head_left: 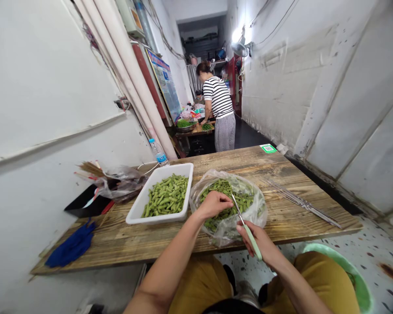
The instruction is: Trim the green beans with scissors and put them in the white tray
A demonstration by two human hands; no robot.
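My right hand grips a pair of scissors with pale green handles, its blades pointing up and away. Close to the blade tips, my left hand has its fingertips pinched together; whatever is between them is too small to make out. Both hands are over a clear plastic bag of green edamame pods, its mouth spread wide on the wooden table. Left of the bag stands a white plastic tub holding many plump pods.
Metal skewers lie at the right. Along the left are a blue cloth, a black tray, a plastic bag and a water bottle. A green basin sits on the floor. Farther back, a person bends over another table.
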